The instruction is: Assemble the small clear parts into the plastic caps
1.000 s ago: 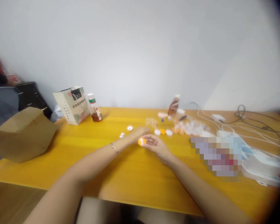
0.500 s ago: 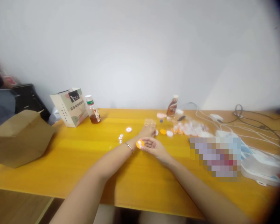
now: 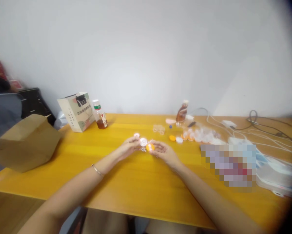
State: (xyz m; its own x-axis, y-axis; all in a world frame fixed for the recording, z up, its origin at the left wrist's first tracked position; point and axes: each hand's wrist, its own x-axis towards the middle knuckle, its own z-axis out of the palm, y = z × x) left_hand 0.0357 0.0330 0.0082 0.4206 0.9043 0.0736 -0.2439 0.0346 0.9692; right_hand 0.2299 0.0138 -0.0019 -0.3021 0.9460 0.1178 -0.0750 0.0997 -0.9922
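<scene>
Over the middle of the table, my left hand [image 3: 129,148] is closed, its fingertips pinching a round white disc [image 3: 143,142]. Close to its right, my right hand [image 3: 165,153] grips an orange disc [image 3: 150,148] with a whitish part on its face. The two discs are nearly side by side; I cannot tell whether they touch. Another white disc [image 3: 136,135] lies just beyond my left fingertips. Small white pieces [image 3: 143,149] show on the table below the discs, too blurred to name.
Loose orange and white discs [image 3: 189,135] lie at the back right, near a brown bottle [image 3: 182,111] and clear plastic pieces [image 3: 158,129]. A paper bag [image 3: 79,113] and another bottle [image 3: 100,117] stand at the back left. Cables [image 3: 258,123] trail across the right side.
My left hand has come back leftward from the loose discs and now holds a white disc. My right hand still holds the orange disc, slightly shifted. The view has turned a little left.
</scene>
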